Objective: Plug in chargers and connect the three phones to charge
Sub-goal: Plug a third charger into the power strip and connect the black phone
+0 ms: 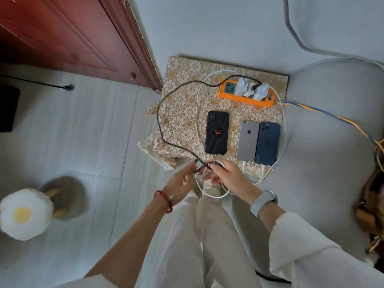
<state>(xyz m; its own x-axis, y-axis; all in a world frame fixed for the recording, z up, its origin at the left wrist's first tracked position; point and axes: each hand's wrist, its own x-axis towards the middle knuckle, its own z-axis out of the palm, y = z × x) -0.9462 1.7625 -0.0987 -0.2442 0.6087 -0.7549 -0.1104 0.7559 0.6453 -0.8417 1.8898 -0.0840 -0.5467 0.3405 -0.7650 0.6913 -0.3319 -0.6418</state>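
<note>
An orange power strip (226, 94) lies at the back of a small table with a gold floral cloth (182, 121); three white chargers (252, 90) are plugged into it. A black phone with a red spider (217, 132) lies face down in the middle. To its right lie a silver phone (247, 141) and a dark blue phone (267, 143), each with a white cable (283, 129) at its near end. At the table's front edge my right hand (228, 175) grips the braided black cable (159, 113) and a white cable. My left hand (182, 179) touches the black cable's end, fingers apart.
A red-brown wooden door (62, 32) stands at the left rear. A grey sofa (332, 163) is on the right, with a blue-yellow cord (332, 117) running across it from the strip. A fried-egg-shaped cushion on a stool (25, 214) sits on the tiled floor at the left.
</note>
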